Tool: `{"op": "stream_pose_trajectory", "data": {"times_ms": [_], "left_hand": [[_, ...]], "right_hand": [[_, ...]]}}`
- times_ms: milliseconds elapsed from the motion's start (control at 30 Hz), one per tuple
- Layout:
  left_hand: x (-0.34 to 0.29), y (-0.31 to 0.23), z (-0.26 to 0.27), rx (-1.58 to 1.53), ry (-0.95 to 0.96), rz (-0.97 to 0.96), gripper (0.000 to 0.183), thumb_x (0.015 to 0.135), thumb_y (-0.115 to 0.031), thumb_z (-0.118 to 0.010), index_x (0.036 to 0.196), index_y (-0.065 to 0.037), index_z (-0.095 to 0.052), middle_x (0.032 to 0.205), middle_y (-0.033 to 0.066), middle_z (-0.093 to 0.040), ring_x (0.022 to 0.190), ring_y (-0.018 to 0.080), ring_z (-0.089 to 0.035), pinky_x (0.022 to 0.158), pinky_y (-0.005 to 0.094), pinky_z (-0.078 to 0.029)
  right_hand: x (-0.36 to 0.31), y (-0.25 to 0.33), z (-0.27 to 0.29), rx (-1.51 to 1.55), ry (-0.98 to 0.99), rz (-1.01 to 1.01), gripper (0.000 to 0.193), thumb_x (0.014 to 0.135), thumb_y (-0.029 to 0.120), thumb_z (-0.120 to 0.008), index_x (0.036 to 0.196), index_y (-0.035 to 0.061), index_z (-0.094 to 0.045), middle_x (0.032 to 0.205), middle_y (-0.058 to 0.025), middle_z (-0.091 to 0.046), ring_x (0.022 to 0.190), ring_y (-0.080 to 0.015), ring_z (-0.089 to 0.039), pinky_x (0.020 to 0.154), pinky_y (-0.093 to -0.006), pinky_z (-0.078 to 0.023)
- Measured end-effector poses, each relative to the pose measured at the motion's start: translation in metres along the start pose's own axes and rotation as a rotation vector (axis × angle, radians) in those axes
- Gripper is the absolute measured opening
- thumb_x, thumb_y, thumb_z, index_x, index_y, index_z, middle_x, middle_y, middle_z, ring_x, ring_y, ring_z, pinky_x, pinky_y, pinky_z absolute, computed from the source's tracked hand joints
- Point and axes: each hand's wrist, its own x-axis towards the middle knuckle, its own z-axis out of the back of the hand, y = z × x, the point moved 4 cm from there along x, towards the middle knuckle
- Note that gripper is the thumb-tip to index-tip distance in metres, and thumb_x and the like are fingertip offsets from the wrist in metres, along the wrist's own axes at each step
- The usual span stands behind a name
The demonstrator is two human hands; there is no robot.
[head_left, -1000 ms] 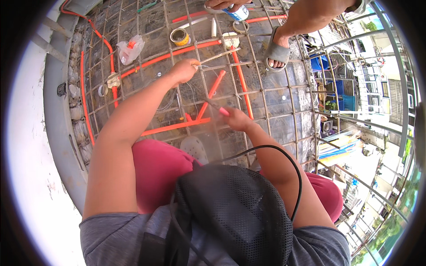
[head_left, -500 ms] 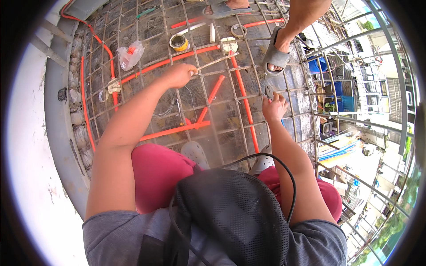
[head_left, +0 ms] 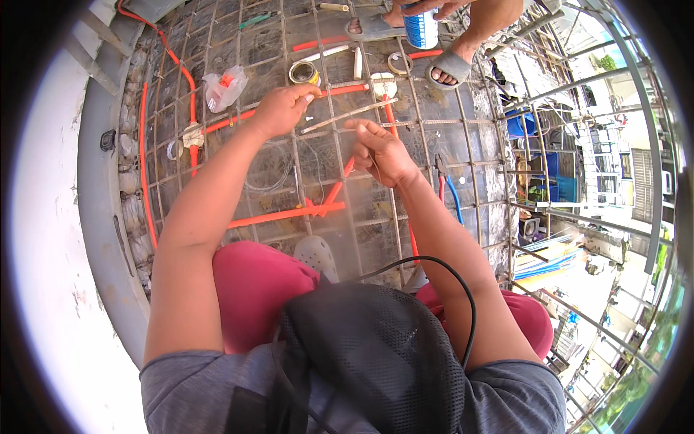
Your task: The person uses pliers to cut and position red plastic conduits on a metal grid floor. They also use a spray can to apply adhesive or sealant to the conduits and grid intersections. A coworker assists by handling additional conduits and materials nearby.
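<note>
My left hand (head_left: 285, 110) is closed at the rebar grid (head_left: 413, 123), beside an orange conduit (head_left: 242, 118); what its fingers pinch is hidden. Over the middle of the grid, my right hand (head_left: 384, 153) has its fingers curled together, with what looks like a thin wire trailing from them. Between and beyond the hands lies a loose thin rod (head_left: 347, 116), slanting across the bars. A pair of pliers (head_left: 442, 186) with red and blue handles rests on the grid right of my right hand. Below my left hand are loops of thin wire (head_left: 271, 177).
A co-worker's sandalled foot (head_left: 450, 69) stands at the far right, near a hand holding a blue-and-white can (head_left: 421, 30). Also there: an open yellow tin (head_left: 304, 74), a tape roll (head_left: 400, 64), a plastic bag (head_left: 223, 90) and a junction box (head_left: 193, 135). Scaffold bars line the right edge.
My right hand has let go of the pliers and moved left to the middle of the grid. The left hand has shifted slightly. A co-worker's foot has moved away, and the can has come into view.
</note>
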Motion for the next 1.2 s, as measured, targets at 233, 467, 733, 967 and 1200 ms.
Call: {"op": "stream_pose_trajectory", "data": {"times_ms": [233, 467, 733, 967, 1200], "left_hand": [[-0.014, -0.019, -0.058, -0.495, -0.041, 0.111, 0.054, 0.117, -0.05, -0.048, 0.136, -0.004, -0.07, 0.098, 0.0082, -0.078, 0.076, 0.0155, -0.069, 0.072, 0.0339, -0.058], [-0.014, -0.032, -0.077, -0.767, 0.161, 0.268, 0.062, 0.118, -0.057, -0.038, 0.13, -0.005, -0.07, 0.108, 0.0042, -0.068, 0.077, 0.0105, -0.063, 0.06, 0.031, -0.054], [-0.02, -0.062, -0.08, -1.011, 0.254, 0.34, 0.067, 0.115, -0.063, -0.042, 0.154, -0.009, -0.051, 0.109, 0.0058, -0.067, 0.088, 0.0151, -0.066, 0.07, 0.0362, -0.057], [-0.012, -0.047, -0.089, -1.102, 0.341, 0.354, 0.048, 0.119, -0.05, -0.039, 0.135, -0.011, -0.062, 0.103, 0.0042, -0.069, 0.089, 0.0157, -0.064, 0.07, 0.0389, -0.055], [-0.007, -0.018, -0.089, -0.837, 0.339, 0.395, 0.041, 0.116, -0.043, -0.055, 0.111, -0.007, -0.074, 0.087, -0.0028, -0.066, 0.073, 0.0051, -0.055, 0.046, 0.0231, -0.036]], "right_hand": [[0.016, -0.007, -0.035, -0.07, -0.274, 0.22, 0.026, 0.117, 0.028, -0.053, 0.132, 0.0106, -0.064, 0.075, 0.0053, -0.051, 0.061, -0.0072, -0.045, 0.058, -0.0256, -0.043], [0.017, -0.009, -0.025, -0.09, -0.374, 0.159, 0.028, 0.115, 0.038, -0.059, 0.119, 0.0112, -0.068, 0.073, 0.0047, -0.056, 0.058, -0.0073, -0.051, 0.052, -0.0246, -0.043], [0.015, -0.009, -0.019, -0.273, -0.439, 0.039, 0.036, 0.112, 0.043, -0.064, 0.1, 0.009, -0.069, 0.073, 0.0011, -0.062, 0.055, -0.0084, -0.054, 0.049, -0.0251, -0.041], [0.01, -0.008, -0.022, -0.643, -0.587, -0.057, 0.05, 0.104, 0.052, -0.072, 0.105, 0.003, -0.079, 0.081, -0.0073, -0.074, 0.063, -0.0159, -0.068, 0.057, -0.031, -0.052], [0.002, 0.022, 0.016, -1.36, -0.546, -0.09, 0.068, 0.096, 0.071, -0.071, 0.105, 0.0043, -0.08, 0.088, -0.0155, -0.077, 0.083, -0.0318, -0.075, 0.078, -0.0477, -0.057]]}}
